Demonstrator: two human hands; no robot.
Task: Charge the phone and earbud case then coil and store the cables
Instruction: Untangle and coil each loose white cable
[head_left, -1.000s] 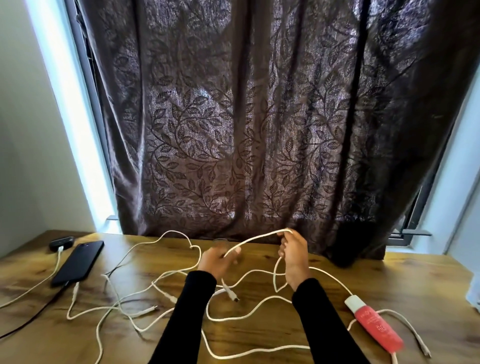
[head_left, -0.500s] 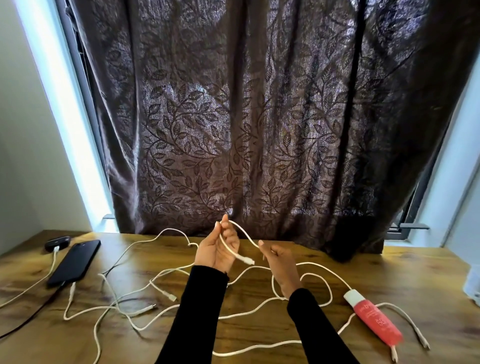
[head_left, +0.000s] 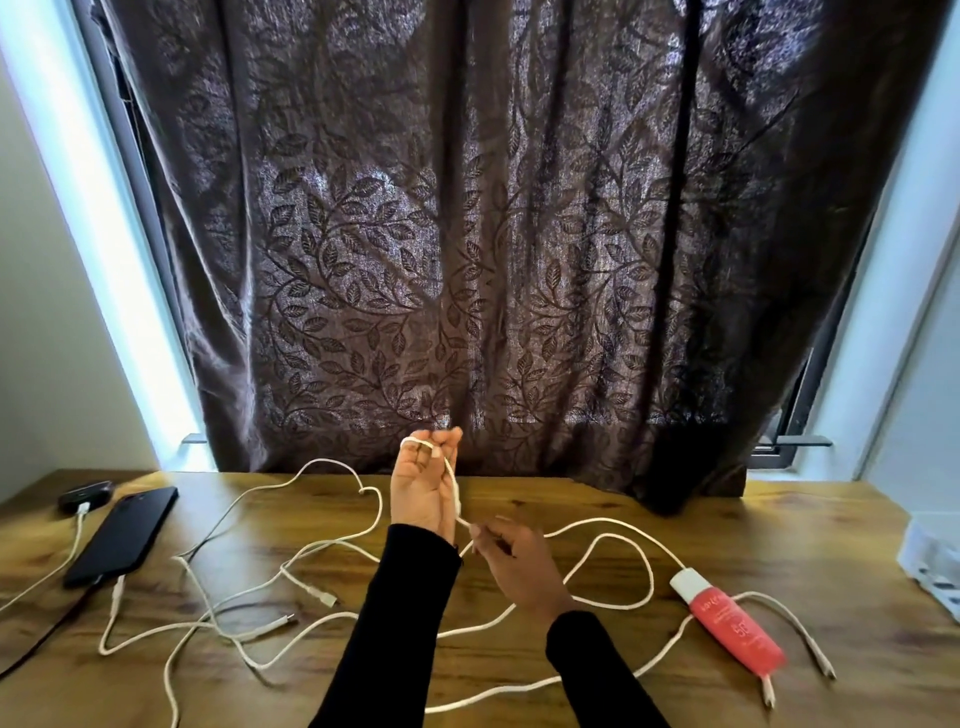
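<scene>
While wound once over the raised left hand (head_left: 423, 491), white cable (head_left: 610, 564) drops along the palm to the right hand (head_left: 511, 558) just below, pinched there between fingertips. Slack trailing right and low across the wooden desk (head_left: 779, 525), nearer the right hand. Pinch point blurred; left fingers half curled, loop count unclear.
</scene>
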